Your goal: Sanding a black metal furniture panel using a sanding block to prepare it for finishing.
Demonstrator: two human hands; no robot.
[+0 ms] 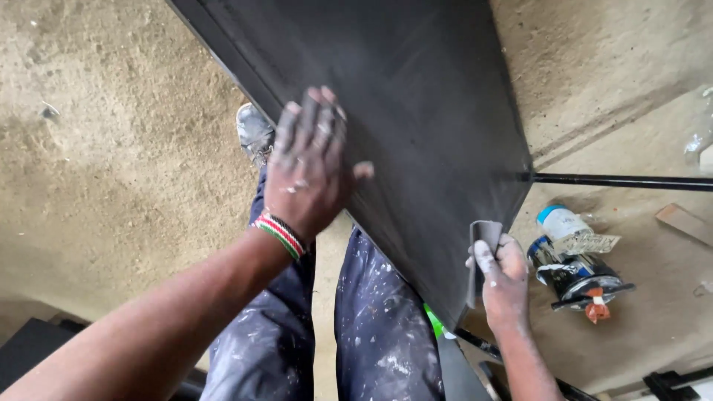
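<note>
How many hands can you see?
2. The left hand lies flat on the dark panel. The right hand grips a grey folded sheet at the panel's lower edge.

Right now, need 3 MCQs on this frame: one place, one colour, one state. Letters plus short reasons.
1. Where does the left hand rest?
A. flat on the dark panel
B. on the floor
C. on the paint can

2. What colours is the wristband on the left wrist?
A. blue and yellow
B. red, white, green and black
C. plain orange

3. How is the right hand?
A. open and empty
B. closed on a folded grey sheet at the panel's edge
C. out of view

Answers: 1 A, palm and spread fingers lie on the panel. 2 B, striped beads show those colours. 3 B, fingers grip the sheet against the edge.
</note>
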